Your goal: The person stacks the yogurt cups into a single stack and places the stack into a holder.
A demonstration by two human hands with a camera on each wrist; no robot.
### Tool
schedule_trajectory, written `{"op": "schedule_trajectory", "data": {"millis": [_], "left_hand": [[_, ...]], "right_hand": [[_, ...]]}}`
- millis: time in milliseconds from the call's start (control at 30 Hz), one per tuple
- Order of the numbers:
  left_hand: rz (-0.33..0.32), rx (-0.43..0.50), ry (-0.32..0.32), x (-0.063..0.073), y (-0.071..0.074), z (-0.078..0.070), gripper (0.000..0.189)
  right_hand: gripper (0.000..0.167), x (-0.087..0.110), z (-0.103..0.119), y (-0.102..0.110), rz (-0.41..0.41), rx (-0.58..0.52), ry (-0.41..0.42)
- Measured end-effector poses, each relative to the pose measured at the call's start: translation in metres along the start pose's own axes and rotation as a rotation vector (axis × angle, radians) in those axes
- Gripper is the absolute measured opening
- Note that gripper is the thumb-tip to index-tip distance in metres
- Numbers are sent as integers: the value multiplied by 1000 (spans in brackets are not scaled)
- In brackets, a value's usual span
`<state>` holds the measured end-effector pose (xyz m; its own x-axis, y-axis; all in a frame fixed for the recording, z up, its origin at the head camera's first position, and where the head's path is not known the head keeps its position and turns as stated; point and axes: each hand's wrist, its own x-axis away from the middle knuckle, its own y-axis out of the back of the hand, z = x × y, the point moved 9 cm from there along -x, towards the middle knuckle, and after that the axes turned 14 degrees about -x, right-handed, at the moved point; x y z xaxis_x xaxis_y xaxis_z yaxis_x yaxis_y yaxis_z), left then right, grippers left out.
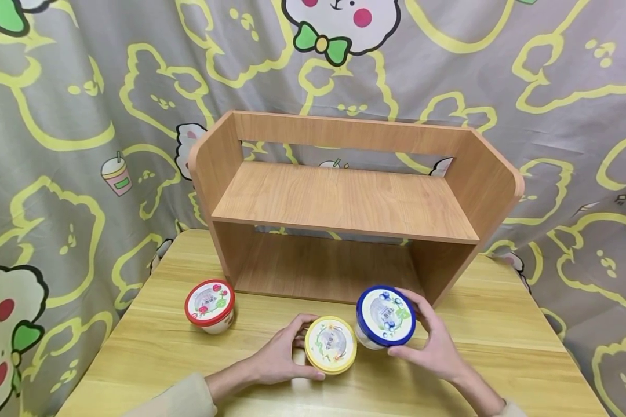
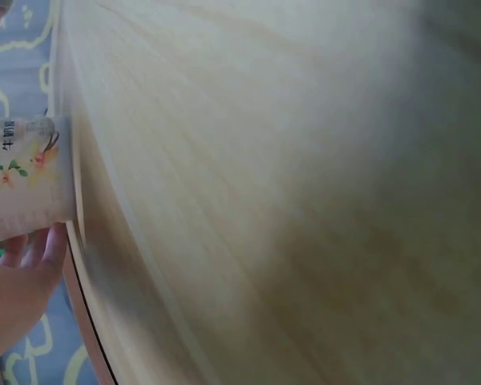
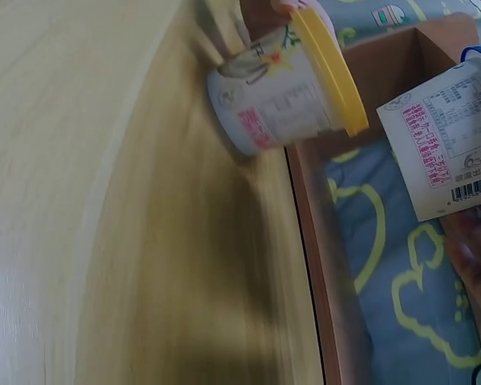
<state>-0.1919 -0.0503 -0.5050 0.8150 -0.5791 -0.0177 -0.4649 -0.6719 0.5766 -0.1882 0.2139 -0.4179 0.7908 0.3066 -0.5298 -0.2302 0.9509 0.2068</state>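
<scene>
My left hand grips a paper cup with a yellow lid near the front of the table, thumb on the near side and fingers on the far side. In the left wrist view the cup's printed side shows flowers. My right hand holds a cup with a blue lid and blueberry print by its right side. That cup's pale wall with a barcode is off the tabletop in the right wrist view. A third cup, red-lidded with a berry print, stands on the table to the left, untouched.
A two-level wooden shelf stands at the back of the wooden table, its lower level open towards me. Behind it hangs a grey patterned curtain. The red-lidded cup is beside the shelf's left front corner.
</scene>
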Motion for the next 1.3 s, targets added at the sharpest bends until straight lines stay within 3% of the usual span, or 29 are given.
{"op": "schedule_trajectory", "data": {"millis": [533, 1300], "left_hand": [[-3, 34, -43, 0, -1, -1, 93], [10, 23, -5, 0, 0, 0, 91]], "right_hand": [[108, -6, -3, -40, 88, -35, -8], [107, -18, -5, -72, 162, -78, -19]]}}
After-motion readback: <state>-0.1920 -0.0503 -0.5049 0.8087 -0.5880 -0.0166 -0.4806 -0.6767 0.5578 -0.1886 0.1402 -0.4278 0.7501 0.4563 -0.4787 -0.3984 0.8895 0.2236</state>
